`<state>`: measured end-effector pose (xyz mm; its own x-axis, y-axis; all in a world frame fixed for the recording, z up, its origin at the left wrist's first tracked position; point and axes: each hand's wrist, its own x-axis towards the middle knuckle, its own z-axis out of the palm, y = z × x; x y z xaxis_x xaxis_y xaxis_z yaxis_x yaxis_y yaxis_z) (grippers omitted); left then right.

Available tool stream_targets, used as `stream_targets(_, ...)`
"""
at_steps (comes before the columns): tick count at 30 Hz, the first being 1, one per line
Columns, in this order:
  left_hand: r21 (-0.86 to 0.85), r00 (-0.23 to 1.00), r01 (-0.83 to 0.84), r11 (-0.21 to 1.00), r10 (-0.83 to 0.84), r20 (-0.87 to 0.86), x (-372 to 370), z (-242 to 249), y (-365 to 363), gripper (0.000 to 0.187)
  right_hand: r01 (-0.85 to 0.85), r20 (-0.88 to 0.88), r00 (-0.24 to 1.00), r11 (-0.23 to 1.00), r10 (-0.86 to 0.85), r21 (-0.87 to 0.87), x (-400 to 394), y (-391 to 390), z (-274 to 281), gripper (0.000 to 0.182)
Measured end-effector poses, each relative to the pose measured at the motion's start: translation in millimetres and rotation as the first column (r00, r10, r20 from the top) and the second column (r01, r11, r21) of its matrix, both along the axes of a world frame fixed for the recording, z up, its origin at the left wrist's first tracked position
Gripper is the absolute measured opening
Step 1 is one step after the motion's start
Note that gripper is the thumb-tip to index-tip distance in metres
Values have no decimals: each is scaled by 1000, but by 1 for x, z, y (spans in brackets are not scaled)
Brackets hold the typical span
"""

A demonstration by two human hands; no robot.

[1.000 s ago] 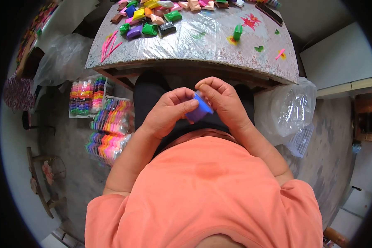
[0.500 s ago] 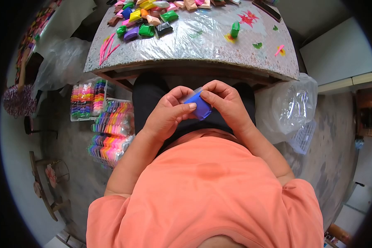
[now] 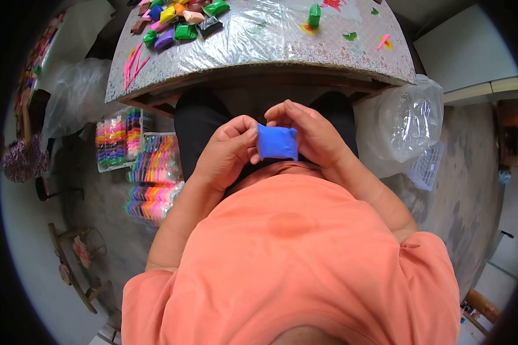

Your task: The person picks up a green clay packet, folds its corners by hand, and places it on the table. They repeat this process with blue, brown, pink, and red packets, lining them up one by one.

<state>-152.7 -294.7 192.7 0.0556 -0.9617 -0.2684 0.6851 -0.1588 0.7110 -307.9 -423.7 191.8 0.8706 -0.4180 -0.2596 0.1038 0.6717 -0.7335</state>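
Table (image 3: pixel 259 54) ahead; both hands (image 3: pixel 270 146) hold blue packet (image 3: pixel 277 142).

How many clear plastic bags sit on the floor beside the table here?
2: one crumpled clear plastic bag left of the patterned table, and one bulging clear plastic bag at its right corner. Others may be hidden under the table.

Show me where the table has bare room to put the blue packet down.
Free: the table middle, between the pile of coloured packets and the green packet, and its near edge. Crowded: the far left corner. Both hands hold the blue packet.
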Motion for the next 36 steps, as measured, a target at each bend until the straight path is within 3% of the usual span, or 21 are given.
stream_targets(3, 2, 995, -72, 997, 72, -72, 4, -4, 1, 13, -7, -65, 998, 1000, 8, 18, -10, 10, 17, 33)
stream_targets(6, 2, 990, -89, 996, 88, -108, 4, -6, 2, 13, -47, 1, 999, 989, 48, -143, -18, 9, 15, 37)
stream_targets(13, -33, 991, -36, 999, 31, -131, 3, -5, 2, 14, -11, 24, 1000, 964, 17, -265, -20, 4, 27, 26)
stream_targets(16, 43, 988, -72, 997, 77, -131, -4, 8, 1, 15, 14, 55, 998, 958, 2, -287, -20, 4, 31, 22)
stream_targets(22, -25, 986, -57, 998, 52, -157, -3, -4, 3, 14, 0, 37, 999, 924, 16, -382, -24, 5, 41, 21)
stream_targets(25, 14, 980, -58, 998, 60, -192, -1, -3, 2, 11, 47, 66, 998, 694, 1, -718, -26, 2, 40, 24)
stream_targets(28, 45, 984, -68, 997, 75, -163, 0, 1, 2, 11, 28, 20, 999, 306, -28, -952, -29, -5, 49, 24)
stream_targets(34, 56, 983, -70, 996, 78, -165, -3, 3, 0, 13, 135, 129, 985, 42, -110, -990, -26, -4, 45, 26)
stream_targets(36, 41, 984, -48, 998, 55, -172, -2, 0, 0, 14, 145, 143, 982, 13, -123, -989, -25, -5, 43, 26)
